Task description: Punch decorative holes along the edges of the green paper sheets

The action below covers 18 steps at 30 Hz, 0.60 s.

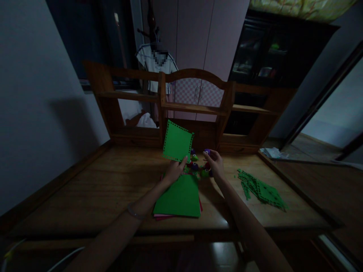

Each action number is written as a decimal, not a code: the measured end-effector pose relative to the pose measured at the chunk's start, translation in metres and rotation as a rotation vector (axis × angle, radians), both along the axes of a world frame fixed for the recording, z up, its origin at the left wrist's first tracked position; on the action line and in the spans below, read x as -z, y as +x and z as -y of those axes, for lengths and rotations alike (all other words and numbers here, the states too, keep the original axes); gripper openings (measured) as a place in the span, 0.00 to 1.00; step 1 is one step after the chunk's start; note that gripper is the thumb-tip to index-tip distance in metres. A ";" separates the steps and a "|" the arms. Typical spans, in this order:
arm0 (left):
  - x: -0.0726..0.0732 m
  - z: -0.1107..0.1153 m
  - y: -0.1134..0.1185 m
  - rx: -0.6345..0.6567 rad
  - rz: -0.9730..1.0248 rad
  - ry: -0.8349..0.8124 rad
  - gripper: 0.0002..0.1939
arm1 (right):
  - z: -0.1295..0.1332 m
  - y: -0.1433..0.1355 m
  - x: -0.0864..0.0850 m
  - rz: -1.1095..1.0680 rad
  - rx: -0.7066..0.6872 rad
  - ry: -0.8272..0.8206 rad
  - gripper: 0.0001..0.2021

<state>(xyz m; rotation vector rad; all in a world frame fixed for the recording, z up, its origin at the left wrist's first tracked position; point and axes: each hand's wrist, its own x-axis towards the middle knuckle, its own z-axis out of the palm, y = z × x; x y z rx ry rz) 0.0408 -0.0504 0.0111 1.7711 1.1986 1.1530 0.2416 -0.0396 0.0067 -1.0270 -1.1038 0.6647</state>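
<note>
My left hand [177,170] pinches the lower right corner of a green paper sheet [178,142], which is raised off the table and has rows of small holes along its edges. In my right hand [216,163], a small purple paper punch [207,151] with a white eye-like spot sits between thumb and fingers. The punch is apart from the sheet, to its right. Between my hands lie several more small punches, among them a green one [205,173] and a dark purple one [194,166]. Nearer to me is a stack of green paper [178,198], with pink and red sheets showing underneath.
Punched green sheets and strips [262,190] lie in a pile at the right of the wooden table [113,185]. Small green scraps are scattered near the punches. A wooden shelf unit [195,108] rises along the table's back edge. A wall [51,113] stands to the left.
</note>
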 end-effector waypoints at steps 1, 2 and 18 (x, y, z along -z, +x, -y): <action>-0.001 0.001 0.000 -0.007 0.003 0.000 0.26 | 0.000 0.000 0.000 0.011 0.001 0.001 0.23; -0.002 0.001 0.000 -0.014 0.006 -0.001 0.26 | 0.000 0.000 0.000 0.021 0.001 0.004 0.24; -0.013 0.007 -0.001 -0.013 -0.055 -0.040 0.27 | 0.003 -0.002 0.001 0.092 0.041 -0.018 0.23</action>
